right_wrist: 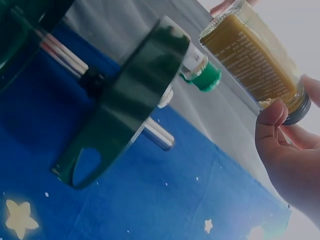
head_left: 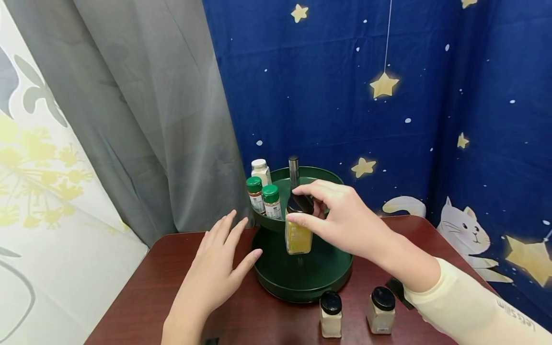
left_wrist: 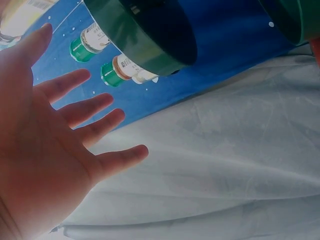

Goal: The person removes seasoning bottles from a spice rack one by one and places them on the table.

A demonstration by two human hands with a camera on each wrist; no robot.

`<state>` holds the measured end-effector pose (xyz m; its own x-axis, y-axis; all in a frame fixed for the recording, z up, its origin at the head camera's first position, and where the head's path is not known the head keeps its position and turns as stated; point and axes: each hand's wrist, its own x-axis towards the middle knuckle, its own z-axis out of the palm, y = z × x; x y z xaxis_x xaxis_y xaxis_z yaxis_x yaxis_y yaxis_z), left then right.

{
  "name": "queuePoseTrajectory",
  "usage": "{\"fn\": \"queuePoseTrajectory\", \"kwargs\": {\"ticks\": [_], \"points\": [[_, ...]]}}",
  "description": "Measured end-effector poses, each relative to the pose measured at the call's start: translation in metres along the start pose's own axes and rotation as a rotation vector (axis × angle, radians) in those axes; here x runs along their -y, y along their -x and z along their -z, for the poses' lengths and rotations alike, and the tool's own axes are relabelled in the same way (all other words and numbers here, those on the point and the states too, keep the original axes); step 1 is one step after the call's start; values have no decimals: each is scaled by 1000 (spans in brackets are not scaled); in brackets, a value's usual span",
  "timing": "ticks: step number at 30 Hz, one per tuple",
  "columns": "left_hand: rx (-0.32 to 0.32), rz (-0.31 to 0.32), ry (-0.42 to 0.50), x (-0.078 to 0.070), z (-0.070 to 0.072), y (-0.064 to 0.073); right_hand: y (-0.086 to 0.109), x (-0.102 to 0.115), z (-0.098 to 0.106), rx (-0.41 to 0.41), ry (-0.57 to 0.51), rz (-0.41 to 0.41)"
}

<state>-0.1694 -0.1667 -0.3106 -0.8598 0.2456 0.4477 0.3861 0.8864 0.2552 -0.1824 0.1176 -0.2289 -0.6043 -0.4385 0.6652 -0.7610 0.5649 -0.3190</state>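
Note:
My right hand [head_left: 340,218] grips a square glass jar of yellow powder [head_left: 298,237] by its black lid. In the head view the jar hangs upright in front of a two-tier green turntable rack [head_left: 302,287], overlapping its upper tray. The right wrist view shows the jar [right_wrist: 252,60] with fingers around the lid end. Left of the rack, my left hand [head_left: 215,268] hovers with spread fingers and holds nothing; its palm [left_wrist: 55,150] fills the left wrist view. Two green-capped spice bottles, one of them [head_left: 271,201] nearer, and a white-capped bottle [head_left: 260,171] stand on the upper tray.
Two black-lidded jars of pale powder, a left one [head_left: 331,316] and a right one [head_left: 381,311], stand on the red-brown table [head_left: 133,292] before the rack. A dark object [head_left: 398,291] lies partly under my right forearm. Grey [head_left: 142,120] and blue curtains [head_left: 323,96] hang behind.

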Motion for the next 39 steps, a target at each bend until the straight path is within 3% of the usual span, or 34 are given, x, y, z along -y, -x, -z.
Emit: {"fn": "queuePoseTrajectory", "kwargs": {"ticks": [7,15,24,31,39], "points": [[4,0,-1,-1,1,1,14,0,-15,26,-60,-11],[8,7,-1,-1,2,2,28,-1,-35,77,-122,-78],[1,-2,-2,0,1,3,40,-4,-56,71,-144,-71],[-1,3,-4,0,1,4,52,-4,-68,106,-180,-149],[-11,-9,4,-2,0,4,66,-3,-84,134,-266,-146]]}}
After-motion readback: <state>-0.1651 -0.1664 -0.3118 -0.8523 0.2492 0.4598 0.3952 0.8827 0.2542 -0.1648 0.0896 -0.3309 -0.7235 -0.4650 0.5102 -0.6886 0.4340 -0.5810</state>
